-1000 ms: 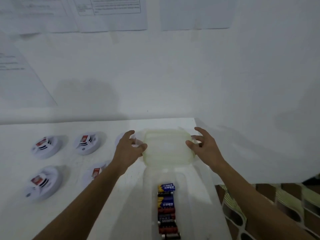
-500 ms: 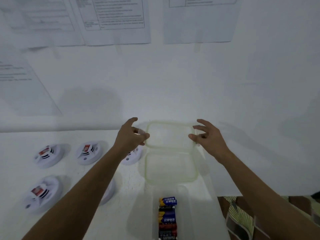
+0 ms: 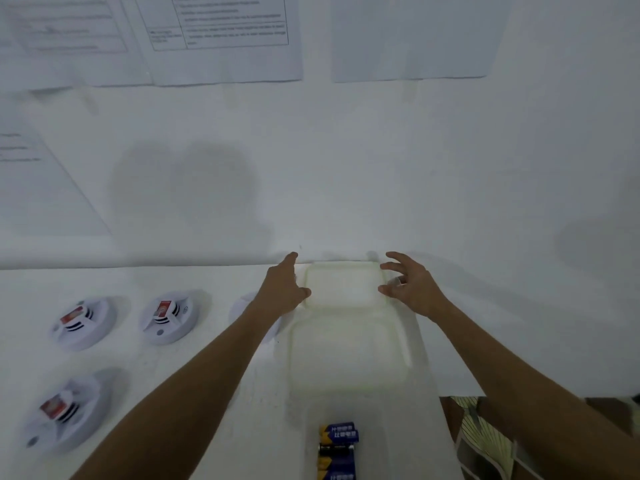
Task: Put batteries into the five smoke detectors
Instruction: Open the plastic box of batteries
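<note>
A translucent lid (image 3: 343,285) lies flat on the white table by the wall, just beyond the open clear container (image 3: 408,355). Blue and dark batteries (image 3: 337,439) lie in a row in the container's near end. My left hand (image 3: 284,289) is at the lid's left edge, thumb touching it and index finger stretched out. My right hand (image 3: 412,285) hovers at the lid's right edge with fingers spread. Three white smoke detectors (image 3: 83,322) (image 3: 169,315) (image 3: 62,414) sit to the left. Another detector (image 3: 242,304) peeks out behind my left forearm.
The white table (image 3: 207,282) meets a white wall with printed sheets (image 3: 221,36) taped on it. The table's right edge runs past the container, with a patterned floor (image 3: 485,441) below it.
The lid has moved away from the container toward the wall and now lies on the table. Both hands have loosened their hold on its edges.
</note>
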A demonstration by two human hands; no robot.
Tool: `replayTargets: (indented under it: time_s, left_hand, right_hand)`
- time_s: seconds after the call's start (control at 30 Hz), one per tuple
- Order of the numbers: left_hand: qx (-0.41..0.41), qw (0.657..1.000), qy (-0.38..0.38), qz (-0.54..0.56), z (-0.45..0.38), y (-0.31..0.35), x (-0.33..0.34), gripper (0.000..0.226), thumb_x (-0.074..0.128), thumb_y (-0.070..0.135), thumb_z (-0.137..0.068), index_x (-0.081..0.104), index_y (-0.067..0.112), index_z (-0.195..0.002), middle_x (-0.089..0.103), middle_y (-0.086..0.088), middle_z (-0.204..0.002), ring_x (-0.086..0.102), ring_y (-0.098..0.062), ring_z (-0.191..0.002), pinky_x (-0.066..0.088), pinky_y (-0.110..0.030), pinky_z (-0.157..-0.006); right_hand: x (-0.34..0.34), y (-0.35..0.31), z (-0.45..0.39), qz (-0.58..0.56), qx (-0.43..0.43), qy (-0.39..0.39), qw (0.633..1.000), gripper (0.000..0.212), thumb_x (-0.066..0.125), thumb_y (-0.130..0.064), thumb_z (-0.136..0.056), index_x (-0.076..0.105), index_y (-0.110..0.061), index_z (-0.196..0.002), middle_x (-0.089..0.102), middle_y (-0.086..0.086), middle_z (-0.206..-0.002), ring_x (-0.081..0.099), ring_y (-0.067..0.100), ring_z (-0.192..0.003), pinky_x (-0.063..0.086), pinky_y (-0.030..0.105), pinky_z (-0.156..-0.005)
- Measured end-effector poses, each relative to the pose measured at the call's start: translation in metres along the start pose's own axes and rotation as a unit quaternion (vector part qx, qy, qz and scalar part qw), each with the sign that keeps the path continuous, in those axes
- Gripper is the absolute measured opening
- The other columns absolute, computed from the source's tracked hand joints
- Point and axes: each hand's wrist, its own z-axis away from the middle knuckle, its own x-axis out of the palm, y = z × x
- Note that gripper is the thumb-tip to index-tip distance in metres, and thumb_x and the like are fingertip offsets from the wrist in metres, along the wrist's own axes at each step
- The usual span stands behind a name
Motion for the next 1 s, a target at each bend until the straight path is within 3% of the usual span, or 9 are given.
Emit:
replayTargets:
  time_s: [0.17, 0.37, 0.5, 0.63, 0.73, 0.8, 0.87, 0.93, 1.0]
  left_hand:
    - [-0.022, 0.997, -0.029, -0.068, -0.006, -0.001, 0.011, 0.092, 0.075, 0.025, -0.082, 0.016, 0.010, -0.150, 0.057, -0.017, -0.123, 0.053, -0.031, -0.116, 0.044, -0.034, -0.092]
    - [-0.002, 0.993, -0.009, -0.114, 0.003, 0.003, 0.008, 0.081, 0.068, 0.029, -0.087, 0.020, 0.007, -0.149, 0.053, -0.016, -0.133, 0.047, -0.031, -0.126, 0.039, -0.034, -0.100]
    - [0.007, 0.999, 0.013, -0.046, 0.029, 0.011, -0.001, 0.081, 0.069, 0.032, -0.087, 0.023, 0.013, -0.150, 0.057, -0.011, -0.131, 0.050, -0.026, -0.125, 0.039, -0.032, -0.098]
    - [-0.001, 0.999, 0.032, -0.029, 0.083, 0.004, -0.008, 0.080, 0.068, 0.045, -0.084, 0.027, 0.024, -0.149, 0.062, 0.003, -0.126, 0.061, -0.017, -0.110, 0.045, -0.029, -0.090]
    - [-0.018, 0.999, 0.014, 0.031, 0.126, -0.007, -0.005, 0.079, 0.068, 0.044, -0.085, 0.027, 0.022, -0.150, 0.060, -0.002, -0.129, 0.059, -0.011, -0.095, 0.042, -0.024, -0.080]
    - [-0.035, 0.998, 0.000, 0.045, 0.142, -0.015, -0.001, 0.079, 0.065, 0.047, -0.087, 0.026, 0.023, -0.151, 0.060, -0.002, -0.131, 0.059, -0.013, -0.099, 0.041, -0.025, -0.083]
    - [-0.052, 0.996, -0.009, 0.073, 0.150, -0.019, 0.002, 0.078, 0.064, 0.049, -0.087, 0.026, 0.024, -0.150, 0.062, -0.003, -0.127, 0.064, -0.019, -0.103, 0.050, -0.033, -0.089]
    - [-0.067, 0.989, -0.016, 0.134, 0.152, -0.021, 0.003, 0.076, 0.067, 0.045, -0.086, 0.029, 0.025, -0.149, 0.064, -0.002, -0.116, 0.070, -0.019, -0.090, 0.055, -0.040, -0.089]
    - [-0.075, 0.980, -0.022, 0.183, 0.147, -0.024, 0.004, 0.076, 0.071, 0.040, -0.085, 0.032, 0.025, -0.147, 0.066, -0.002, -0.113, 0.071, -0.017, -0.081, 0.056, -0.040, -0.087]
  right_hand:
    - [0.008, 0.010, -0.001, 0.120, -0.028, -0.013, 0.992, 0.073, 0.078, -0.020, -0.084, 0.040, -0.019, -0.147, 0.062, -0.001, -0.133, 0.057, 0.019, -0.101, 0.037, 0.022, -0.089]
    - [0.014, 0.014, 0.010, 0.164, -0.037, 0.027, 0.985, 0.072, 0.073, -0.023, -0.088, 0.036, -0.017, -0.150, 0.058, 0.001, -0.138, 0.045, 0.031, -0.128, 0.032, 0.038, -0.108]
    - [0.010, -0.004, 0.037, 0.079, -0.039, 0.055, 0.995, 0.068, 0.075, -0.022, -0.087, 0.041, -0.017, -0.146, 0.063, 0.000, -0.125, 0.057, 0.024, -0.113, 0.043, 0.033, -0.099]
    - [0.002, -0.025, 0.086, -0.027, -0.016, 0.025, 0.999, 0.062, 0.074, -0.025, -0.088, 0.045, -0.026, -0.142, 0.067, -0.003, -0.116, 0.065, 0.016, -0.097, 0.052, 0.020, -0.084]
    - [0.001, -0.024, 0.125, -0.049, 0.006, -0.010, 0.999, 0.068, 0.074, -0.034, -0.086, 0.041, -0.033, -0.145, 0.065, -0.008, -0.119, 0.067, 0.013, -0.100, 0.056, 0.031, -0.091]
    - [0.004, -0.021, 0.143, -0.049, 0.019, -0.025, 0.998, 0.073, 0.074, -0.037, -0.085, 0.036, -0.034, -0.148, 0.062, -0.008, -0.123, 0.066, 0.011, -0.103, 0.056, 0.036, -0.093]
    - [0.009, -0.022, 0.152, -0.062, 0.034, -0.035, 0.997, 0.077, 0.073, -0.036, -0.086, 0.032, -0.034, -0.150, 0.059, -0.004, -0.124, 0.066, 0.011, -0.104, 0.057, 0.029, -0.087]
    - [0.014, -0.024, 0.155, -0.083, 0.050, -0.039, 0.995, 0.077, 0.073, -0.033, -0.088, 0.028, -0.036, -0.151, 0.056, -0.002, -0.120, 0.067, 0.009, -0.100, 0.056, 0.017, -0.074]
    - [0.019, -0.026, 0.153, -0.096, 0.058, -0.033, 0.993, 0.077, 0.074, -0.031, -0.087, 0.030, -0.036, -0.150, 0.058, 0.001, -0.120, 0.068, 0.009, -0.096, 0.054, 0.015, -0.070]
